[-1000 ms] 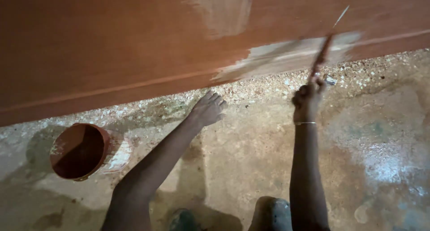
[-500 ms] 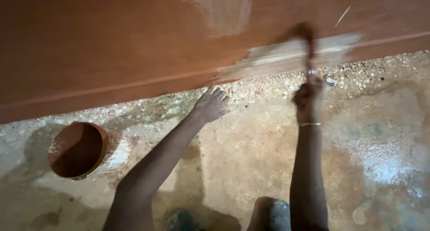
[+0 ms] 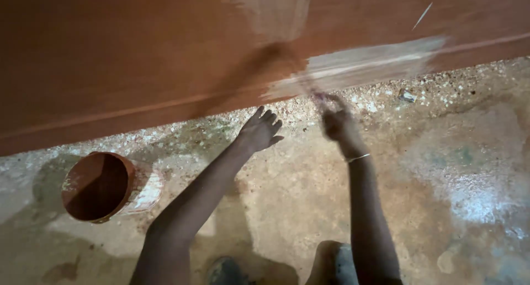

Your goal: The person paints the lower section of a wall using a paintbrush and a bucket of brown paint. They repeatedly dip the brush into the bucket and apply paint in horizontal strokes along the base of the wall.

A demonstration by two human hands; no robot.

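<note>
Stained concrete floor, reddish wall. Right hand gripping blurred brush against wall; left hand spread wide. Paint bucket left. Risk: fast strokes spattering paint.

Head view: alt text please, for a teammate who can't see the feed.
The right hand sweeps a motion-blurred brush along the base of a reddish-brown wall, beside an unpainted pale strip. The left hand is spread open against the floor; a paint bucket stands to the left.
</note>
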